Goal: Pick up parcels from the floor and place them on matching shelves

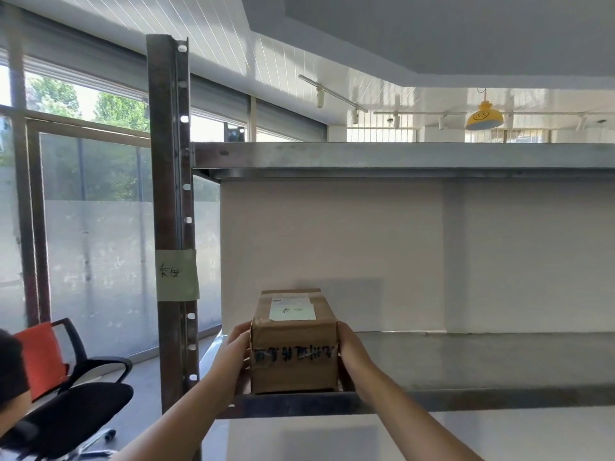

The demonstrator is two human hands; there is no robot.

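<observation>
A brown cardboard parcel (pixel 294 341) rests on the metal shelf (pixel 482 364) near its left front corner, with a white handwritten label on top and black writing on its near face. My left hand (pixel 234 354) presses its left side and my right hand (pixel 352 352) its right side. A pale green handwritten label (pixel 177 275) is taped to the shelf's upright post (pixel 169 194), left of the parcel.
A higher shelf (pixel 399 159) spans above the parcel. A white wall backs the rack. To the left stand a black and orange office chair (pixel 66 394) and large windows. Part of another person's head (pixel 11 371) shows at the left edge.
</observation>
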